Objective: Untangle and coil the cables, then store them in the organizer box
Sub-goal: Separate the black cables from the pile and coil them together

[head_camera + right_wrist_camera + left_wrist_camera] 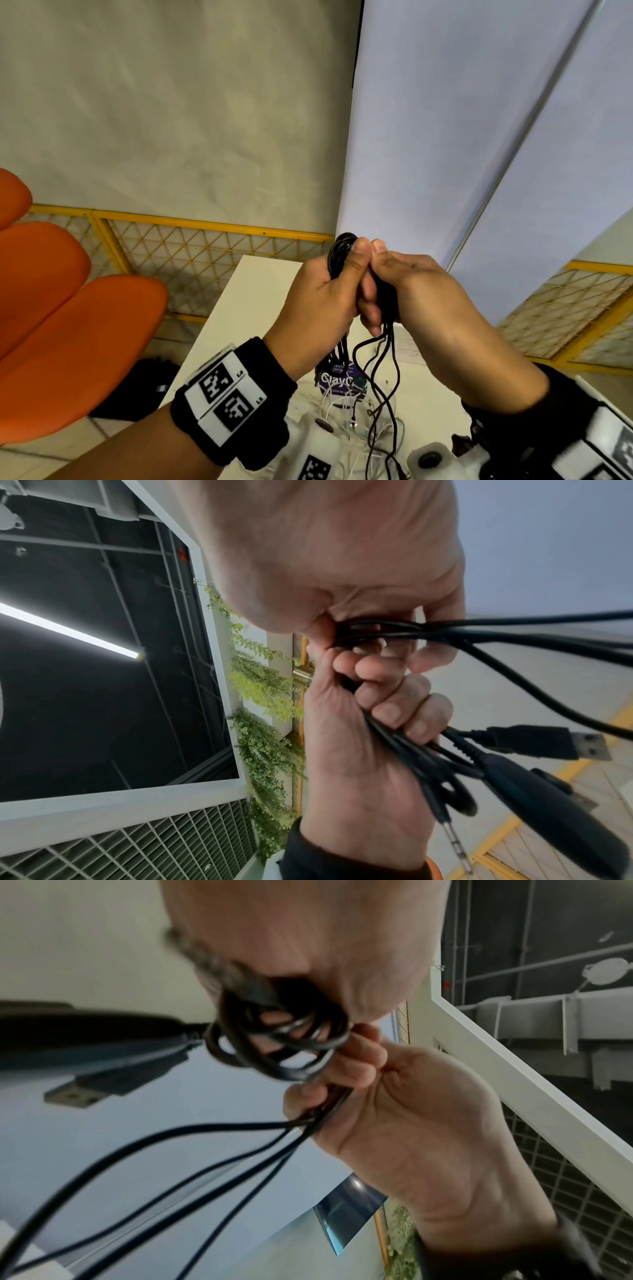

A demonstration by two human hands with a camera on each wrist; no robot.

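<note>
both hands (363,291) hide most of black cable bundle (339,253).

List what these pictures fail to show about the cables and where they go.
- Organizer box: not identifiable in any view.
- Black cable bundle: its middle is covered by the grip of the left hand and right hand, head view.
- Loose ends: cut off by the bottom edge.
- White cables on the table: partly hidden by wrists.
</note>
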